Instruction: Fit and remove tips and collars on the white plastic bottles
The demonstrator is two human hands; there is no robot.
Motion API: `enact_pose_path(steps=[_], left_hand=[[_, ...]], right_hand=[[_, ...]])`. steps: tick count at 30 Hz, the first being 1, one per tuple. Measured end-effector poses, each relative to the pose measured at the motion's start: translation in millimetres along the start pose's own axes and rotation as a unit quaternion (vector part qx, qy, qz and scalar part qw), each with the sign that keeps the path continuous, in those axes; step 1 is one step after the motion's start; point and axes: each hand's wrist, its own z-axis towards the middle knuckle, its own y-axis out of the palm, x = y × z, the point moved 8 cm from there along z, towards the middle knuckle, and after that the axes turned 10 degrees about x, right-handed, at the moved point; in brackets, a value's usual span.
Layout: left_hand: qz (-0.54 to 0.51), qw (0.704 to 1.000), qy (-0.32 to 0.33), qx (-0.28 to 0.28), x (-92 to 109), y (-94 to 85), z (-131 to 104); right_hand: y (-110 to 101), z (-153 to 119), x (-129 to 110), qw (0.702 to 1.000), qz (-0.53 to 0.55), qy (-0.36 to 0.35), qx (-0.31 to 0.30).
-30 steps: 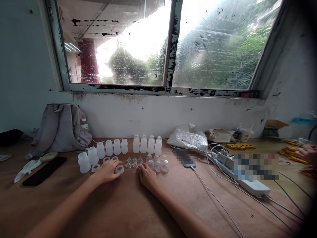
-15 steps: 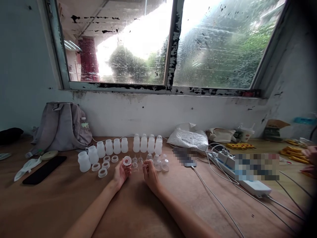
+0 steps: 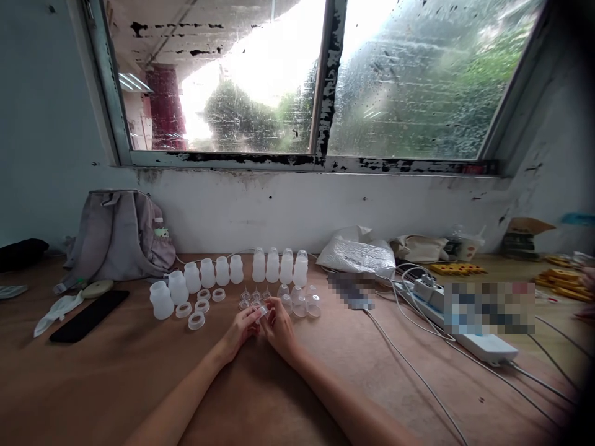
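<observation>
A clear plastic bottle collar ring point(image 3: 263, 311) is pinched in the fingers of my left hand point(image 3: 240, 329), low over the table. My right hand point(image 3: 280, 328) meets it there with bent, closed fingers; what they hold is too small and hidden to make out. Just beyond the hands stand several clear bottle nipples point(image 3: 244, 296). Clear dome caps point(image 3: 313, 305) are grouped to the right of them. Loose collar rings point(image 3: 196, 321) lie to the left, in front of open frosted baby bottles point(image 3: 162, 302). Capped bottles point(image 3: 273, 266) stand in a row behind the nipples.
At the back left is a grey backpack point(image 3: 111, 235), with a black flat case point(image 3: 88, 317) in front. A silver pouch point(image 3: 357, 257), a white power strip point(image 3: 486, 348) and several cables occupy the right. Yellow parts point(image 3: 562, 285) lie farther right, near another person's hand at the edge.
My left hand has moved right with the collar ring, and my right hand has come over to meet it. The two hands, apart before, are now together.
</observation>
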Motion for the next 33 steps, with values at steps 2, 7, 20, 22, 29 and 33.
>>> enact_pose_path(steps=[2,7,20,22,29,33], left_hand=[[0.010,1.000,0.003,-0.002,0,0.2,0],[0.040,0.999,0.007,0.020,-6,-4.4,3],[0.158,0.973,0.129,0.107,9,-17.4,2],[0.149,0.976,0.118,0.111,7,-17.9,2],[0.149,0.977,0.100,0.117,6,-15.4,-3],[0.153,0.976,0.115,0.106,7,-13.3,-4]], right_hand=[[0,0,-2,1.000,-0.010,-0.006,-0.002],[-2,2,2,1.000,-0.022,0.007,0.016],[-3,9,14,0.996,0.003,0.085,0.004],[-2,10,13,0.997,0.006,0.081,-0.003],[1,11,14,0.996,0.010,0.082,-0.013],[3,11,15,0.996,0.013,0.088,-0.023]])
